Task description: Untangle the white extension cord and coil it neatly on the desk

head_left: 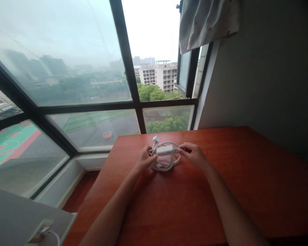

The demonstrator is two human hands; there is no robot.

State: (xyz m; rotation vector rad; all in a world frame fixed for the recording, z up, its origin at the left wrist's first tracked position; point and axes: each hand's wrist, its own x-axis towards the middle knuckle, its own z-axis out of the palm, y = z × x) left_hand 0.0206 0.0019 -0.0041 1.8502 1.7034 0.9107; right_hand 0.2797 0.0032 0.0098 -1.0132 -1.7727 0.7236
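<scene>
A white power strip [165, 150] with its white cord [166, 166] coiled in loops lies on a reddish-brown wooden table [220, 191]. The cord's white plug [155, 139] sticks up at the far side of the coil. My left hand [143, 160] grips the left end of the strip and the coil, fingers curled. My right hand [193, 153] pinches the right end of the strip with fingers closed. Both forearms reach in from the bottom of the view.
A large dark-framed window [128, 68] fills the left and far side, right behind the table. A grey wall [267, 75] stands on the right with a pale curtain [207, 20] bunched at the top. A white socket [39, 232] sits at lower left.
</scene>
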